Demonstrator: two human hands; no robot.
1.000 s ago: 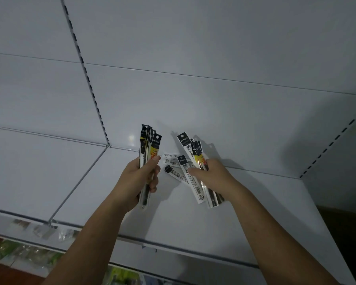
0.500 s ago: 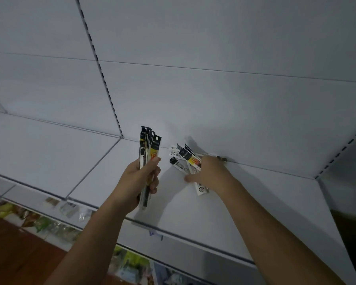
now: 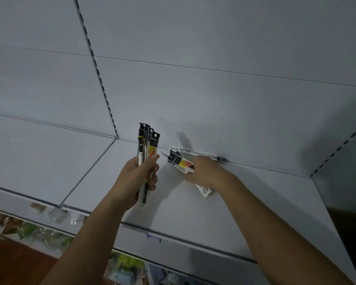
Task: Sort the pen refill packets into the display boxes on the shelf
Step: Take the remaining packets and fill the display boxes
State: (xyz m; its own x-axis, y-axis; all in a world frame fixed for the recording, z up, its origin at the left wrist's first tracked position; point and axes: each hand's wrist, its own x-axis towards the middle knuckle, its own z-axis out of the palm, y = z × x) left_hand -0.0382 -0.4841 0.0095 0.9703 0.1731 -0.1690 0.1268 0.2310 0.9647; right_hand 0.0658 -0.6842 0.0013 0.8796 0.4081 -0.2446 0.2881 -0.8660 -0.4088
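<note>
My left hand [image 3: 137, 177] grips an upright bundle of several pen refill packets [image 3: 148, 145] with black and yellow header cards, held above the white shelf [image 3: 255, 212]. My right hand [image 3: 206, 171] is low on the shelf near the back wall, its fingers curled round a fanned bunch of packets [image 3: 181, 161] that lies almost flat. One white packet end [image 3: 205, 190] sticks out below that hand. More white packets [image 3: 193, 153] lie along the back edge of the shelf. No display box is in view.
A slotted upright [image 3: 97, 70] divides the white back panels. A second slotted upright [image 3: 337, 150] runs at the right corner. Below the shelf edge [image 3: 173, 238], a lower shelf holds coloured goods [image 3: 35, 229]. Brown floor shows at the bottom left.
My right hand has lowered its bunch of packets from upright down onto the shelf by the back wall. The left hand holds its bundle as before. The camera has turned right.
</note>
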